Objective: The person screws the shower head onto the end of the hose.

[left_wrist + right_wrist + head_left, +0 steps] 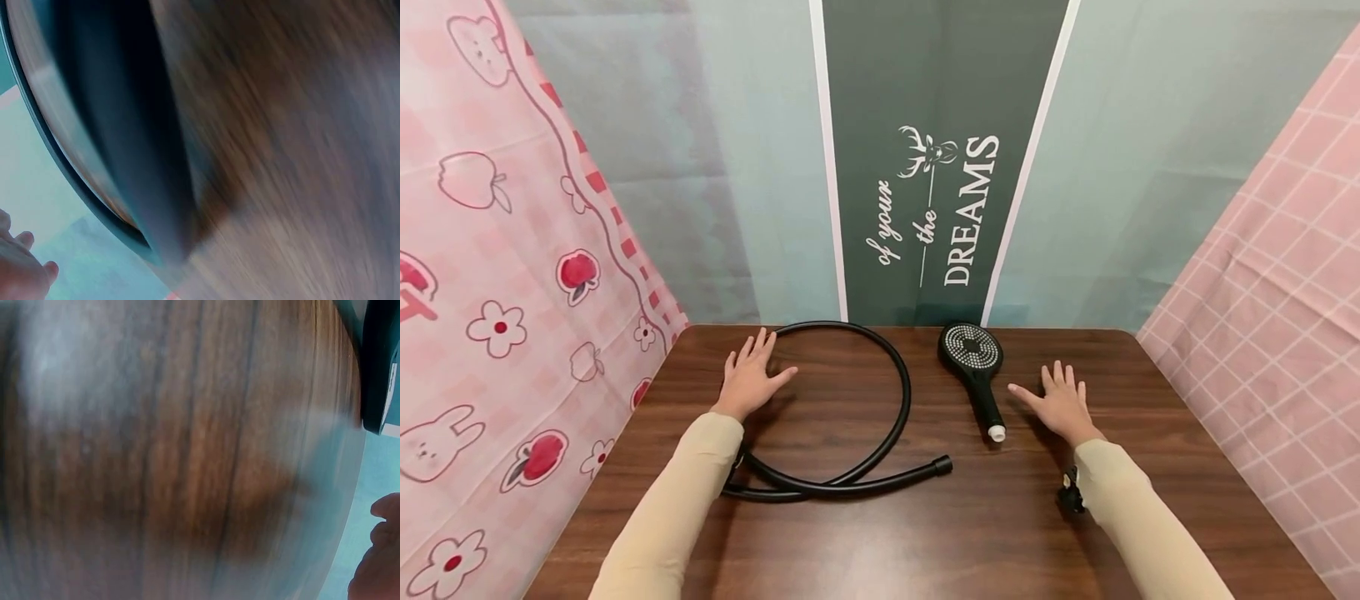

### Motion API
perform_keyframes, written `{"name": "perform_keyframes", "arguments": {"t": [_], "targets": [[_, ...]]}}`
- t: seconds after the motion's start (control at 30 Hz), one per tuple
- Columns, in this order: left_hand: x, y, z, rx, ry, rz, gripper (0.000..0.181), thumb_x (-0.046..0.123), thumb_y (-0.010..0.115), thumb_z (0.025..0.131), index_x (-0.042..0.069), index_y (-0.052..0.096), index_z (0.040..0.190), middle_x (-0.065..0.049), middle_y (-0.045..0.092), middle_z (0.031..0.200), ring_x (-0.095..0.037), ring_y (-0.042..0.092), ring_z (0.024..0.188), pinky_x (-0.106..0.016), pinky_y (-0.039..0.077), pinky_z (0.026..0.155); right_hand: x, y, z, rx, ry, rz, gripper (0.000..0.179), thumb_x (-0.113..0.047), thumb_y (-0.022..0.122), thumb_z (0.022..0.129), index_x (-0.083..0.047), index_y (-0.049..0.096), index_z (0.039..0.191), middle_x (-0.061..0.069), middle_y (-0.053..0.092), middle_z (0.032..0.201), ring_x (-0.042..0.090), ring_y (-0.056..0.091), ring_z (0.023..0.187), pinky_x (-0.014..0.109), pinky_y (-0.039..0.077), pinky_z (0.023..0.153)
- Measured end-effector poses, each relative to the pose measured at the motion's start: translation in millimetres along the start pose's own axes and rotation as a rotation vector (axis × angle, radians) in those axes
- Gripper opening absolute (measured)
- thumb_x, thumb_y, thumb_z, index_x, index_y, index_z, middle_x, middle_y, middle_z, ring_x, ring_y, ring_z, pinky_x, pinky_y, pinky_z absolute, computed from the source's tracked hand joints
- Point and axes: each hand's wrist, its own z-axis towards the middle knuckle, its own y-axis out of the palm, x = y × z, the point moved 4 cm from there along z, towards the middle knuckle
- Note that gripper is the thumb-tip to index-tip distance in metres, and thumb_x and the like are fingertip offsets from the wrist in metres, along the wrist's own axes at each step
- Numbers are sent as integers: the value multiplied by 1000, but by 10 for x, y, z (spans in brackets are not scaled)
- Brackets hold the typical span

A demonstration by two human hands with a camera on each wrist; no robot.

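Note:
A black shower hose (904, 392) lies in a wide loop on the left half of the table, its end fitting (942, 465) pointing right. My left hand (749, 379), fingers spread, is over the loop's left side and hides part of it. To the right lies a black handheld shower head (973, 367), spray face up, with a white connector (997, 433) at the handle's near end. My right hand (1062, 404) is spread just right of that handle, holding nothing. In the left wrist view the hose (125, 125) looms large and blurred; the right wrist view catches the shower head's dark edge (378, 369).
The brown wood-grain table (865, 550) ends at a back edge against a grey-green curtain (700, 167) with printed lettering. Pink patterned cloths hang on the left (497, 250) and right (1285, 333). A small dark device (1070, 492) is strapped at the right wrist.

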Motion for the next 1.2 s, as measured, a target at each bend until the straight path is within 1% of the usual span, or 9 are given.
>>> {"name": "perform_keyframes", "arguments": {"t": [0.1,0.17,0.3,0.4,0.5,0.63,0.9,1.03,1.2], "targets": [[96,38,6,-13,10,-4,87,54,55,97,13,12,161,-14,5,168,-40,7,154,-65,1,119,-12,9,14,5,-9,4,108,-72,42,94,14,13,152,40,-3,158,57,-7,147,71,-4,114],[155,70,2,-22,18,1,88,55,55,96,13,13,161,-14,6,168,-40,6,154,-65,3,119,-26,19,11,4,-17,5,108,-72,43,93,14,13,152,39,-4,159,57,-7,146,71,-4,114],[229,141,4,-37,39,18,89,60,53,95,14,13,161,-13,7,168,-38,6,155,-64,9,119,-70,37,-5,-6,-31,12,107,-70,44,94,14,13,153,39,-4,159,57,-8,146,71,-3,114],[283,171,19,-35,59,26,90,62,52,95,14,13,161,-13,8,168,-38,7,155,-65,11,119,-119,37,-17,-13,-33,41,106,-69,46,94,13,13,153,38,-5,160,57,-9,147,71,-3,114],[336,183,31,-32,67,16,88,59,54,95,13,15,160,-13,9,168,-38,9,154,-65,12,118,-182,35,-17,-28,-35,70,105,-67,46,95,13,12,153,38,-6,160,56,-10,147,70,-3,115],[411,216,37,-54,75,8,84,52,57,96,14,17,160,-12,9,168,-38,10,154,-66,13,118,-247,37,-7,-56,-33,87,104,-66,46,95,14,13,152,39,-6,159,57,-10,146,70,-3,115],[584,291,39,-94,115,3,82,48,57,98,13,16,160,-10,10,168,-36,11,155,-61,11,121,-332,-10,7,-72,-56,118,101,-60,47,98,17,11,151,40,-3,159,57,-8,147,68,-2,116],[618,324,30,-111,125,18,82,49,57,97,15,17,160,-9,11,168,-35,10,155,-61,10,121,-350,3,0,-103,-54,127,100,-59,48,98,19,10,150,39,-4,159,57,-6,147,68,-1,116],[659,340,-2,-132,144,12,83,52,56,97,15,18,160,-9,12,168,-34,10,155,-61,9,122,-386,32,-8,-147,-44,132,103,-63,45,97,18,11,150,38,-4,159,55,-3,148,67,3,117]]}}
